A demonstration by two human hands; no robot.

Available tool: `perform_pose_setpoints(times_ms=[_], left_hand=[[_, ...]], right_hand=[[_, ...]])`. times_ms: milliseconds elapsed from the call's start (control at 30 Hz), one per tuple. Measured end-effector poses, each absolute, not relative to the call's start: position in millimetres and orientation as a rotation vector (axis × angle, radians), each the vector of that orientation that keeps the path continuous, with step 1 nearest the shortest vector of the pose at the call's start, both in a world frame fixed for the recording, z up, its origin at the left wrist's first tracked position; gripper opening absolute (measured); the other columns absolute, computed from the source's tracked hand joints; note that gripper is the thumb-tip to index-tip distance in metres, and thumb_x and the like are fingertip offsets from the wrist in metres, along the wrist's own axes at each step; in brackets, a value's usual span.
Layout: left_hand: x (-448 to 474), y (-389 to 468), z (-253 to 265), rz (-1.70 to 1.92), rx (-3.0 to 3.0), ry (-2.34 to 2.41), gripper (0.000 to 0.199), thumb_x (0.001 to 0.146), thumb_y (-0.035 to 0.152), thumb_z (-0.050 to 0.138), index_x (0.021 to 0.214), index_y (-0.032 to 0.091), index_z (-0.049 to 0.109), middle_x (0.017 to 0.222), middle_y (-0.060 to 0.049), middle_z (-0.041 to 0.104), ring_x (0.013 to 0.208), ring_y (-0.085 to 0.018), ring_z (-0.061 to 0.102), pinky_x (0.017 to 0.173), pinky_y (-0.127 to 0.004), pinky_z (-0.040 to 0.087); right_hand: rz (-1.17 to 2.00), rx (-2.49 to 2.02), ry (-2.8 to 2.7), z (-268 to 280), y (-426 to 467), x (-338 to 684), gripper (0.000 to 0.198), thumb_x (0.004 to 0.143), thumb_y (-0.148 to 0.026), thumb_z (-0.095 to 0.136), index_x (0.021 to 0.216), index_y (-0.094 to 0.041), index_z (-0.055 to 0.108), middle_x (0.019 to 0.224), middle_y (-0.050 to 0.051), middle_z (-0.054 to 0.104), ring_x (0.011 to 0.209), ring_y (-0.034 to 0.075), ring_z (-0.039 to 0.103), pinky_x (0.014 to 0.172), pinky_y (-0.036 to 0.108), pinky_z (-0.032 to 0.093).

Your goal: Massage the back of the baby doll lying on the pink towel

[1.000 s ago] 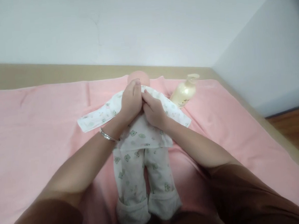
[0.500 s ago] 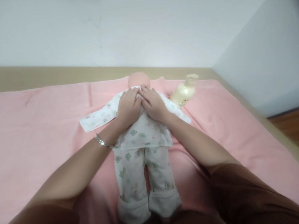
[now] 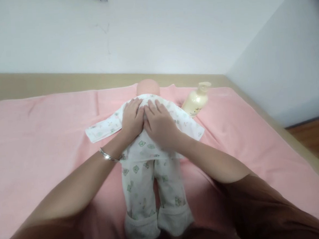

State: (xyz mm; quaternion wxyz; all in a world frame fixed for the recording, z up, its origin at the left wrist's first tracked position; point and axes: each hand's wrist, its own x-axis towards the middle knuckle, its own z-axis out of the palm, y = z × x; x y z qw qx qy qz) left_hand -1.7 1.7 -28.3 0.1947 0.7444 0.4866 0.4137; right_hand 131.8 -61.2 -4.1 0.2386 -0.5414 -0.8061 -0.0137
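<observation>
A baby doll [image 3: 148, 87] lies on a pink cloth [image 3: 42, 141], its bald head at the far end and its legs toward me. It wears a white printed top [image 3: 143, 144] with the sleeves spread out to both sides, and matching trousers [image 3: 139, 189] with turned-up cuffs. My left hand [image 3: 133, 117] rests flat on the left part of the top, fingers stretched out. My right hand [image 3: 161, 124] lies flat on the top's middle and right, its fingers slightly apart and its thumb side close to my left hand. Neither hand grips anything.
A pale yellow pump bottle [image 3: 196, 101] lies tilted beside the doll's right-hand sleeve. Behind the cloth runs the tan edge [image 3: 92, 80] of the surface, against a white wall [image 3: 156, 33]. A wooden floor [image 3: 314, 139] shows at far right.
My right hand has slid down the top toward me and a little left. The left hand has shifted slightly left and nearer. The doll and bottle lie in the same places.
</observation>
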Motion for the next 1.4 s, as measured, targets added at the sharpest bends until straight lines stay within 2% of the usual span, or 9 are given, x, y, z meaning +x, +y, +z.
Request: perform_pose_setpoints(times_ms=[133,233,500,667,833,967,1067,1233,1400], left_hand=[[-1,-2,-28,1.248,1.966,1.367,0.043,0.093,0.028,0.033,0.119,0.020,0.067,0.135,-0.007,0.066,0.130,-0.023,0.057,0.122,-0.046,0.041],[0,-3,-26,1.241,1.980,1.374,0.046,0.094,0.029,0.031,0.122,0.017,0.066,0.134,-0.008,0.067,0.127,-0.023,0.058,0.119,-0.044,0.043],[0,-3,-25,1.201,2.049,1.391,0.046,0.095,0.030,0.035,0.127,0.015,0.065,0.138,-0.008,0.065,0.134,-0.024,0.055,0.124,-0.043,0.038],[0,-3,-26,1.224,2.021,1.390,0.044,0.094,0.029,0.036,0.124,0.016,0.066,0.136,-0.008,0.066,0.131,-0.023,0.056,0.122,-0.042,0.040],[-2,-1,-30,1.269,1.991,1.346,0.042,0.093,0.027,0.036,0.119,0.016,0.067,0.132,-0.008,0.067,0.127,-0.023,0.059,0.120,-0.042,0.043],[-2,-1,-30,1.293,1.970,1.339,0.041,0.095,0.027,0.035,0.119,0.016,0.067,0.130,-0.008,0.068,0.124,-0.022,0.060,0.118,-0.041,0.044],[-1,-2,-28,1.295,1.989,1.336,0.041,0.096,0.028,0.034,0.119,0.017,0.066,0.129,-0.009,0.069,0.122,-0.022,0.061,0.116,-0.041,0.045],[0,-2,-27,1.263,2.007,1.345,0.040,0.095,0.027,0.037,0.121,0.017,0.066,0.132,-0.008,0.068,0.126,-0.023,0.060,0.118,-0.043,0.044],[-1,-2,-30,1.300,1.949,1.330,0.042,0.093,0.027,0.038,0.119,0.015,0.068,0.132,-0.010,0.068,0.126,-0.023,0.059,0.120,-0.043,0.042]], right_hand=[[-0.013,-1.434,-2.276,-1,-77,121,0.059,0.095,-0.022,0.041,0.148,0.002,0.046,0.157,0.022,0.042,0.152,0.038,0.028,0.128,0.060,0.018],[0.094,-1.400,-2.303,1,-59,132,0.055,0.094,-0.021,0.039,0.146,-0.007,0.052,0.158,0.013,0.044,0.153,0.033,0.029,0.128,0.057,0.017],[0.195,-1.700,-2.108,0,-9,169,0.058,0.101,-0.032,0.031,0.155,-0.013,0.040,0.166,0.011,0.028,0.155,0.036,0.024,0.125,0.064,0.016],[-0.017,-1.764,-2.143,5,-50,141,0.057,0.103,-0.027,0.029,0.151,0.002,0.041,0.157,0.025,0.041,0.148,0.038,0.037,0.123,0.058,0.028],[-0.133,-1.548,-2.372,5,-90,112,0.060,0.098,-0.023,0.040,0.149,0.009,0.041,0.157,0.027,0.040,0.152,0.038,0.031,0.129,0.052,0.021],[0.027,-1.459,-2.381,7,-70,126,0.054,0.099,-0.022,0.037,0.148,-0.006,0.050,0.158,0.014,0.044,0.152,0.031,0.032,0.129,0.053,0.019],[0.103,-1.474,-2.349,6,-44,144,0.051,0.100,-0.024,0.037,0.148,-0.019,0.052,0.164,0.006,0.036,0.155,0.031,0.025,0.127,0.061,0.018],[0.079,-1.598,-2.263,5,-39,148,0.055,0.101,-0.031,0.042,0.155,-0.020,0.042,0.167,0.010,0.028,0.155,0.035,0.022,0.124,0.063,0.022],[-0.069,-1.641,-2.278,4,-77,123,0.056,0.103,-0.030,0.036,0.153,-0.006,0.043,0.162,0.020,0.034,0.153,0.041,0.024,0.124,0.062,0.022]])
